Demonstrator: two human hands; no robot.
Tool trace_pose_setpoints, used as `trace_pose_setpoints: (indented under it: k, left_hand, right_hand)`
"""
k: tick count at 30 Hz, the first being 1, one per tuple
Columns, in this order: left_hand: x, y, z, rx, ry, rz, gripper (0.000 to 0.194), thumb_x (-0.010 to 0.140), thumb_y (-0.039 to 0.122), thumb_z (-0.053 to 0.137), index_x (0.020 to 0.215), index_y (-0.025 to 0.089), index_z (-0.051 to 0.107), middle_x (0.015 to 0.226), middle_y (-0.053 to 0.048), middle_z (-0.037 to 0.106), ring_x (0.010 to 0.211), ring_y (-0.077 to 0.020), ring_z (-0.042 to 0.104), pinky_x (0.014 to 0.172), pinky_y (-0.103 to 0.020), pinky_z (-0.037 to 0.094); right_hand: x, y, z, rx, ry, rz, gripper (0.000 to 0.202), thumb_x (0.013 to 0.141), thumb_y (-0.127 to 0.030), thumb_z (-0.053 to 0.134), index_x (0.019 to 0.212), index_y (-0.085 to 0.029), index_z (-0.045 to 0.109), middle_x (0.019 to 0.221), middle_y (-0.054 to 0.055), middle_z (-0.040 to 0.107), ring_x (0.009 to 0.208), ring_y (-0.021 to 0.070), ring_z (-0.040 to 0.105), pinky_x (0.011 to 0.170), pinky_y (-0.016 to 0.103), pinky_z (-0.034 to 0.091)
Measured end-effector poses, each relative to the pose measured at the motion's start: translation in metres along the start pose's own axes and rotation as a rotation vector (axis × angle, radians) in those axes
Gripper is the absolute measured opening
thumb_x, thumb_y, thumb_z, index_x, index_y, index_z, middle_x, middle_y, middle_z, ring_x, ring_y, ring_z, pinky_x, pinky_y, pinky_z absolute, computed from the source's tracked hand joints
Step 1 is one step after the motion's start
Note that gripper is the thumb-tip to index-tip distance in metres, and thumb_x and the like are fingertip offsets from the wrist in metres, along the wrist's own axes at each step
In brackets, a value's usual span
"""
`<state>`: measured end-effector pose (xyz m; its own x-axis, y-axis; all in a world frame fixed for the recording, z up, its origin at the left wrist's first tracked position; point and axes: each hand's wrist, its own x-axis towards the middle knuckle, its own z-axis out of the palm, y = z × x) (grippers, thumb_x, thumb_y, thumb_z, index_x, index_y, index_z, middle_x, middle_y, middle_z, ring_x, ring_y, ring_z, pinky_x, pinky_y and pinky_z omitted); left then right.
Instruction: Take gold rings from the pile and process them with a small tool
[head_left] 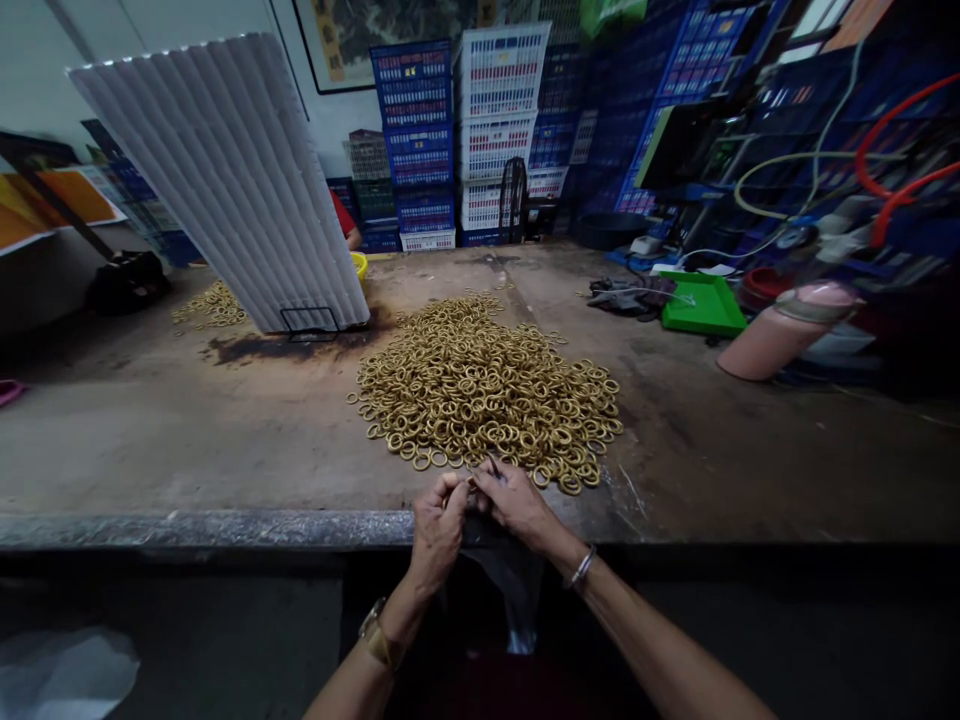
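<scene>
A broad heap of brass-coloured rings point(487, 385) lies on the worktable point(300, 430), just beyond my hands. At the table's front edge, my left hand point(439, 525) is closed, thumb and fingers pinching a brass-coloured ring, only a bit of which shows. My right hand point(517, 505) meets it there, its fingers closed around a thin dark pointed tool point(495, 466) whose tip sticks up past the knuckles. The fingertips of both hands nearly touch, so the ring and the tool's working end are mostly hidden.
A tall corrugated white panel point(225, 180) stands on a wire stand at the left, with more rings point(214, 305) behind it. On the right are a green tray point(701, 302), a pink cylinder point(784, 330) and hoses. Stacked crates point(412, 140) line the back, near a person's red sleeve point(343, 215).
</scene>
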<state>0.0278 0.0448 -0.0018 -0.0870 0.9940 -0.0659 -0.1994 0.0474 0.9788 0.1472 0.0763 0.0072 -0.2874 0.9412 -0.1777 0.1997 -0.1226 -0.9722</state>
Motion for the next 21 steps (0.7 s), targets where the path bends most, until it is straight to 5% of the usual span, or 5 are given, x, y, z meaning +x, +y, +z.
trace_pose_setpoints:
  k: [4,11,21]
  left_hand:
    - [-0.004,0.002,0.001,-0.005,-0.025,-0.092,0.026,0.072,0.041,0.059,0.071,0.015,0.057,0.051,0.006,0.045,0.040,-0.0038,0.033,0.039,-0.016,0.025]
    - [-0.011,0.007,0.002,0.039,-0.079,-0.208,0.032,0.072,0.047,0.056,0.067,0.016,0.049,0.051,0.005,0.045,0.038,-0.0035,0.035,0.036,-0.016,0.024]
    - [-0.017,0.002,0.001,-0.288,-0.092,-0.256,0.031,0.070,0.043,0.061,0.072,0.017,0.045,0.056,0.006,0.047,0.040,-0.0020,0.035,0.039,-0.014,0.022]
  right_hand:
    - [0.000,0.005,0.000,0.199,-0.010,0.088,0.026,0.074,-0.044,0.045,0.069,-0.019,0.043,0.051,-0.008,0.046,0.033,0.0034,0.029,0.032,0.015,0.020]
    - [-0.003,0.003,0.000,-0.122,0.160,-0.139,0.017,0.069,-0.031,0.051,0.062,-0.016,0.053,0.056,-0.004,0.048,0.054,0.0076,0.042,0.052,0.019,0.035]
    - [-0.005,0.008,0.002,0.067,0.054,-0.011,0.018,0.074,-0.036,0.047,0.069,-0.018,0.049,0.047,-0.007,0.044,0.036,0.0054,0.032,0.037,0.018,0.027]
